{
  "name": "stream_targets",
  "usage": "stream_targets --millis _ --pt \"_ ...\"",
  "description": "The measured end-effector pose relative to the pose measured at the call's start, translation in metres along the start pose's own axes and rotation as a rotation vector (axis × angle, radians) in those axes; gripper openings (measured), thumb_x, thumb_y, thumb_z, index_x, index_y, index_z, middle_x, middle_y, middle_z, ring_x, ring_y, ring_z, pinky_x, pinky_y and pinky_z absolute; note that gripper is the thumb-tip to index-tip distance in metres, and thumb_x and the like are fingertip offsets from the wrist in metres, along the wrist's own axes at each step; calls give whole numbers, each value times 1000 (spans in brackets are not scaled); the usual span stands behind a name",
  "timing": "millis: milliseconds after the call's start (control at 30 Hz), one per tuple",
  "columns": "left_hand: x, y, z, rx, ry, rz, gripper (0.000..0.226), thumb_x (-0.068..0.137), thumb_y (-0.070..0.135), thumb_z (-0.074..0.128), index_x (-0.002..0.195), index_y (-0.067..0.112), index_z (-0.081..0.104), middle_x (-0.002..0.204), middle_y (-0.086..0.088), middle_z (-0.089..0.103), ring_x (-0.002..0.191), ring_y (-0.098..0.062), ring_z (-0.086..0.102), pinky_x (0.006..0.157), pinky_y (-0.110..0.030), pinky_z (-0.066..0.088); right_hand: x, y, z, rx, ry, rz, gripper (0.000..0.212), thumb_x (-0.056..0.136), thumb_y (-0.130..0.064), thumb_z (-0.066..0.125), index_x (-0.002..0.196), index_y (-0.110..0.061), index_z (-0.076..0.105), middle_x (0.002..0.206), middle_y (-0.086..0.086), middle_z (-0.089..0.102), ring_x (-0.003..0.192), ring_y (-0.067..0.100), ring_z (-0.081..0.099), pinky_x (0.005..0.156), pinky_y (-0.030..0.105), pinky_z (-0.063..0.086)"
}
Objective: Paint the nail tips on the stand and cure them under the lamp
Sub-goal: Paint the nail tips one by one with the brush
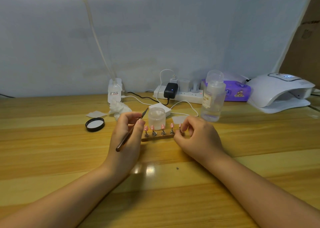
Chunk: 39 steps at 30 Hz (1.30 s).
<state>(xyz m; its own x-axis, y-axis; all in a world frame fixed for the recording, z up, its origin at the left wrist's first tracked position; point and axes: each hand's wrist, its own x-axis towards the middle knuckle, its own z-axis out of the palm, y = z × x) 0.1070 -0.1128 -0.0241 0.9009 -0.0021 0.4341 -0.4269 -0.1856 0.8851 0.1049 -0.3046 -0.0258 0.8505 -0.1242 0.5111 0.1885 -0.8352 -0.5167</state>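
Stand [156, 138] on tabletop [52, 149] between hands, long axis left–right, five pink tips [163, 126] upright. Left hand [127, 141] grip clamped on brush [131, 132], bristles up and away. Right hand [199, 137] pinches rightmost holder [180, 127]. Lamp [280, 92] far right, nearer right hand.

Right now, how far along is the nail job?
All five nail tips on the stand already look pink. The left hand holds the brush; the right hand pinches the rightmost peg. Curing remains: the lamp holds nothing visible.
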Motion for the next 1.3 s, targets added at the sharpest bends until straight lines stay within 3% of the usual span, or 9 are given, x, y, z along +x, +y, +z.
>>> stream_targets --millis 100,233,333,567,700,867,933,1200,1300 --pt "-1 0 0 9 -19 6 14 92 35 53 107 35 53 108 6 62 104 -11 61 91 -46 53 -3 -1 2 -94 -49 -20 13 79 -38 66 70 -28 63 50 -15 39 51 6 42 46 22 26" --pt "-3 1 1 11 -34 28 18 88 40 52 106 38 53 101 20 62 103 -13 63 89 -48 54 0 2 2 -152 -81 11 19 85 -42 61 87 -27 74 63 -8 59 66 15 57 53 25 40" --pt "-4 1 2 22 -69 52 18 89 39 52 107 38 53 100 27 60 102 -13 63 88 -48 55 2 3 3 -176 -110 14 25 90 -43 57 91 -25 75 70 -4 65 69 17 58 55 27 45" --pt "-5 2 1 44 -107 67 20 88 40 52 108 39 51 98 26 59 101 -13 63 85 -47 56 5 6 2 -164 -167 42 28 93 -45 53 92 -27 74 70 -4 64 70 16 56 53 27 37" --pt "-6 2 2 60 -104 82 18 88 41 52 106 40 51 98 29 57 102 -14 63 86 -47 55 4 6 2 -169 -151 18 24 93 -42 54 92 -28 73 72 -4 65 69 16 56 56 29 43" --pt "-6 2 3 100 -109 105 17 88 42 50 104 41 51 99 28 59 91 -5 63 77 -41 58 2 5 2 -157 -109 -4 19 92 -38 56 95 -31 73 75 -8 66 67 12 54 50 24 35" --pt "-6 2 3 83 -132 92 18 88 41 51 106 40 51 98 29 58 89 -6 64 74 -41 59 2 5 2 -144 -107 -1 18 92 -38 57 97 -31 73 79 -8 68 70 11 56 53 25 40" --pt "-8 3 4 82 -142 131 18 88 37 52 106 37 52 94 21 63 89 -10 65 79 -44 57 2 7 2 -72 -73 25 15 90 -34 59 93 -28 73 82 -7 71 73 14 59 60 29 47" --pt "-9 7 4 125 -132 156 16 87 37 52 103 36 54 93 13 65 91 -8 64 79 -34 54 3 8 2 34 -50 25 10 87 -29 65 90 -27 74 76 -12 68 65 3 54 59 23 43"
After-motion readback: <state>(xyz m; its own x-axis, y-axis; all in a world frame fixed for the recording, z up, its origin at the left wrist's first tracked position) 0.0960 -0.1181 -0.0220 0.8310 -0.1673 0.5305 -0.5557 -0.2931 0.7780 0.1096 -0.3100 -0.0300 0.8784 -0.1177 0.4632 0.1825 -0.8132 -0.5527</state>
